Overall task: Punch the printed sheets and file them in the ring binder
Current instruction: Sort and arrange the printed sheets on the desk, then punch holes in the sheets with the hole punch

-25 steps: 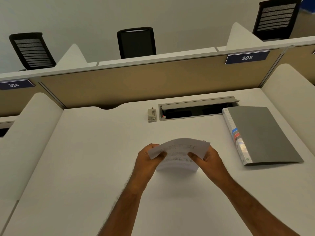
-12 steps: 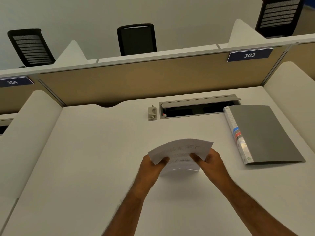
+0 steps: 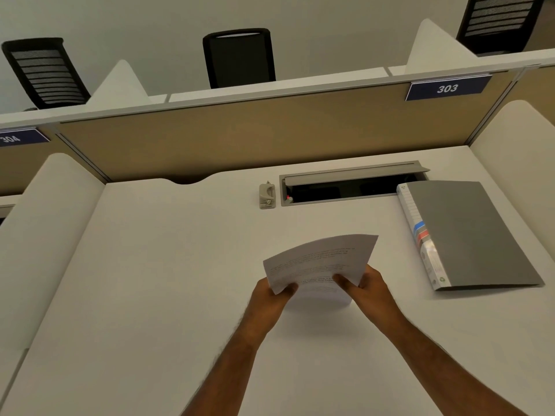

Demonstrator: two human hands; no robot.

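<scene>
Both hands hold a thin stack of printed sheets (image 3: 321, 259) over the middle of the white desk (image 3: 150, 280). The sheets bow upward, text facing me, their lower edge near or on the desk. My left hand (image 3: 270, 298) pinches the left edge and my right hand (image 3: 366, 288) grips the right edge. A closed grey ring binder (image 3: 471, 232) lies flat to the right, its labelled spine facing the sheets. A small grey hole punch (image 3: 267, 195) sits at the back of the desk, beyond the sheets.
An open cable tray slot (image 3: 351, 186) is set into the desk beside the punch. A tan partition (image 3: 270, 130) with a 303 plate closes the back. White side dividers flank the desk. Black chairs stand beyond the partition.
The sheets and both hands have shifted slightly nearer to me, and the stack has tipped up a little more. The binder and punch have not moved.
</scene>
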